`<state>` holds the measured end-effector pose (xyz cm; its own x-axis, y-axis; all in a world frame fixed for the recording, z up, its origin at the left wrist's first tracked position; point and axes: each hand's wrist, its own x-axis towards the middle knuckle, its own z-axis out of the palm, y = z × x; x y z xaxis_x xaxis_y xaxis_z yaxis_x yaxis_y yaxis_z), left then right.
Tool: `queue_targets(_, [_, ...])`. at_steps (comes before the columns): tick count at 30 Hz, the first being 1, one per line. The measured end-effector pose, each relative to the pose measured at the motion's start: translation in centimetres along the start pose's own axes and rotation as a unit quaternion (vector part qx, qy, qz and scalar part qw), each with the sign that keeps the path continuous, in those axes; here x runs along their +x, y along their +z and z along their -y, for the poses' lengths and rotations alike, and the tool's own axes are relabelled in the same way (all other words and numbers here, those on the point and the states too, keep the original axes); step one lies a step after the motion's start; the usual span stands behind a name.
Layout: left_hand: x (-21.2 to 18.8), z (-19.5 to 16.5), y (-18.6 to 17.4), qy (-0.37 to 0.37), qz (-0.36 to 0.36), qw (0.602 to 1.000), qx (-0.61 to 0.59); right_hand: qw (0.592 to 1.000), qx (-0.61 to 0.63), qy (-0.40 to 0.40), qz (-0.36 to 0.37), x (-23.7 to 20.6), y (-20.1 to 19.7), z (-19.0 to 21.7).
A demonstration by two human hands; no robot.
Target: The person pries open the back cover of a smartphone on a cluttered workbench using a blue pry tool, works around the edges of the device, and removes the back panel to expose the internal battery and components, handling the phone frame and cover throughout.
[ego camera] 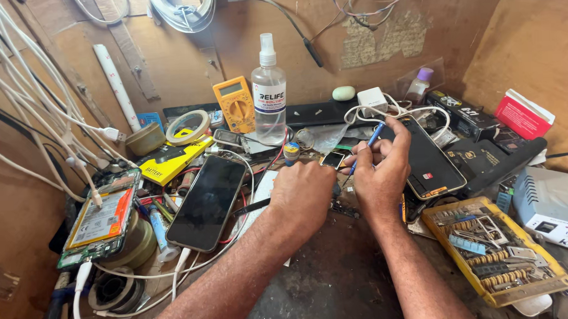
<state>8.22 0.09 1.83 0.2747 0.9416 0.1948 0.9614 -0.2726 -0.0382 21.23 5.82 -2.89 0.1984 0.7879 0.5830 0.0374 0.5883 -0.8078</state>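
At the middle of the bench, my left hand (301,193) is curled in a closed grip on a small dark square part (332,159), while my right hand (380,169) pinches a blue-handled tool (372,139), tip beside that part.

We see a dark phone screen (207,203) lying left of centre on the worktop, and a yellow-black flat battery package (172,159) behind it. The spray bottle's white label (270,101) has a dark band and a red stripe. The yellow multimeter's grey display (230,89) is at the back. A red-white box (523,114) leans at far right, a black box (462,115) left of it. The opened phone's orange-white battery label (102,216) lies at far left.
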Motion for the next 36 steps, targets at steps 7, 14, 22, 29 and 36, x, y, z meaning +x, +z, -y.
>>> queue_targets(7, [-0.1, -0.2, 0.2, 0.005, -0.006, 1.0, 0.005, 1.0, -0.012, 0.005, -0.004, 0.0, 0.0, -0.2])
queue_targets(14, [0.1, 0.0, 0.3, 0.02, -0.023, 1.0, 0.006, 1.0, 0.001, 0.002, -0.001, 0.0, -0.1, -0.4])
queue_targets(22, [0.2, 0.5, 0.3, 0.021, -0.038, 0.999, -0.017, 1.0, -0.003, 0.012, 0.001, -0.1, 0.0, -0.3])
queue_targets(29, [0.3, 0.8, 0.3, 0.022, -0.044, 0.998, -0.035, 1.0, 0.009, 0.019, 0.0, 0.0, -0.1, -0.3])
queue_targets(36, [0.1, 1.3, 0.5, 0.024, -0.066, 0.996, -0.056, 1.0, -0.009, 0.009, 0.0, 0.0, 0.1, -0.6])
